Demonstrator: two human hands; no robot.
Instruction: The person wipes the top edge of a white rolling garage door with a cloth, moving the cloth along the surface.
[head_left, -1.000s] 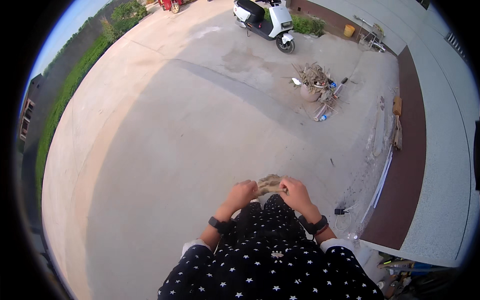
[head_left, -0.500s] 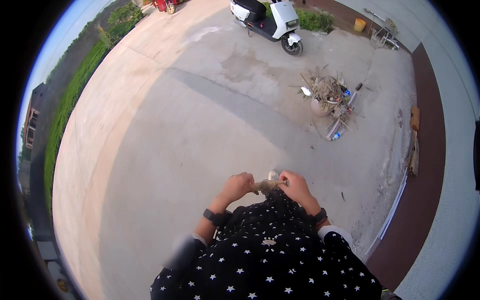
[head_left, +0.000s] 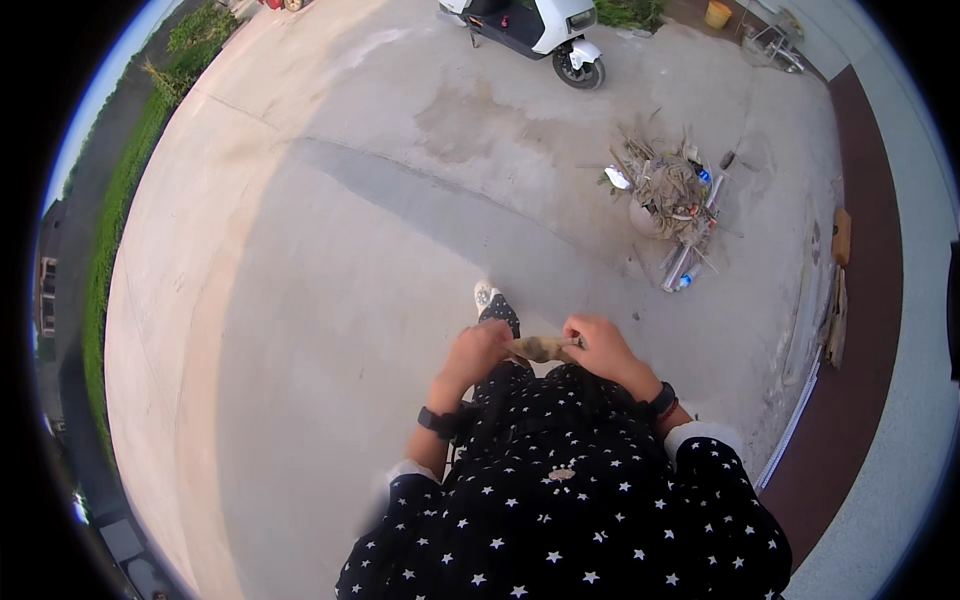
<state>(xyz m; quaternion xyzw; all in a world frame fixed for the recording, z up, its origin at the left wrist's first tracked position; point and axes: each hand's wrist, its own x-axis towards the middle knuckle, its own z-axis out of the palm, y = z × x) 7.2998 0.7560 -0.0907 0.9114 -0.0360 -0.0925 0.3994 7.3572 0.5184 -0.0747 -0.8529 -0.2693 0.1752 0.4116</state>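
A small tan strip with dark stains point(head_left: 541, 349), perhaps cloth or a dirty glove, stretches between my two hands in front of my waist. My left hand point(head_left: 479, 352) pinches its left end, fingers closed. At the other end my right hand point(head_left: 603, 350) grips it between thumb and fingers. The strip sags slightly in the middle; its exact kind is too small to tell. Below it is my black clothing with white stars point(head_left: 560, 440), and one of my shoes point(head_left: 484, 296) shows just beyond my left hand.
Ahead to the right lies a heap of dry twigs and rubbish point(head_left: 670, 195) with bottles in it. A white scooter point(head_left: 540, 30) stands farther off. A maroon-based wall point(head_left: 870, 300) runs along the right, with a yellow bucket point(head_left: 717, 14) at its far end. Green plants point(head_left: 115, 240) border the left.
I have stepped forward: a shoe shows farther out, and the scooter has slid up toward the picture's top edge. Both hands keep hold of the tan strip.
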